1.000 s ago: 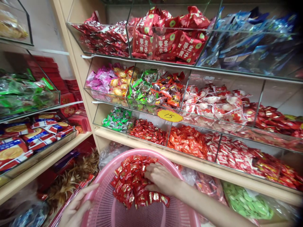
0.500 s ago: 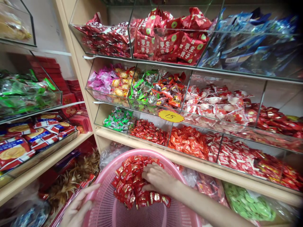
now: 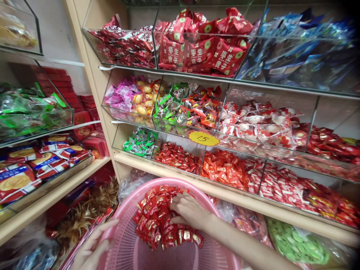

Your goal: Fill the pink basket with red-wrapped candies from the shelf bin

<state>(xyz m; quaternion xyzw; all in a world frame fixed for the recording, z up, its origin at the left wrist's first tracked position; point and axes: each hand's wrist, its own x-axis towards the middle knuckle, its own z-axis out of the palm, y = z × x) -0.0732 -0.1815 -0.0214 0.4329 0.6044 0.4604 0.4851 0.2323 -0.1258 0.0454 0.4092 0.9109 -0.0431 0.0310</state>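
Candies (image 3: 152,227) fill part of a pink basket (image 3: 122,240); right hand (image 3: 191,213) touches them, fingers half curled, hold unclear; left hand (image 3: 91,247), fingers spread, touches the rim (image 3: 165,180).

Soft, fairly even indoor light reaches me, apparently from above; it sparks gold glints on the red candies (image 3: 153,228) beside my right grip (image 3: 189,212); the basket (image 3: 123,236) darkens gently toward its bottom; dimness gathers beneath the shelves (image 3: 253,201) at lower left; pale reflections streak the clear bins (image 3: 332,165); my left grip (image 3: 91,243) looks soft-edged; the blue packets (image 3: 303,56) smear; black shading swallows the top right corner; wide-angle stretch slants the uprights.
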